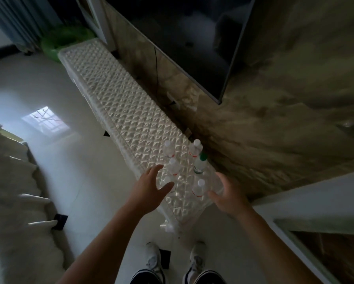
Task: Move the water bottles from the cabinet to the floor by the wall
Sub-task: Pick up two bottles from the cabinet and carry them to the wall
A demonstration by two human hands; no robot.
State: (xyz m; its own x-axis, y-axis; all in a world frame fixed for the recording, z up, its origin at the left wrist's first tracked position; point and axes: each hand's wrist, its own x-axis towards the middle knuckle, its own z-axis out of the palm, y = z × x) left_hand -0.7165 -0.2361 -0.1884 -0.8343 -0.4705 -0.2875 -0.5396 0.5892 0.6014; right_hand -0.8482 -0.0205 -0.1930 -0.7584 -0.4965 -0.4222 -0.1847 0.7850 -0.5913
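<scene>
At least four white-capped bottles (pixel 168 149) (pixel 195 149) (pixel 174 166) (pixel 199 189) and one green-capped bottle (pixel 200 163) are counted; two hands (pixel 149 187) (pixel 227 196) and two shoes (pixel 154 261) (pixel 196 257) are seen.

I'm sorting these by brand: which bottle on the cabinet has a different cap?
The green-capped bottle, in the middle of the row nearer the wall; every other bottle visible has a white cap.

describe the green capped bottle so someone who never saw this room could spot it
Below the TV runs a long cabinet with a quilted white cover; clear bottles stand at its near end. The green-capped bottle is middle of the three nearest the wall, and alone has a green cap; the rest are white.
</scene>
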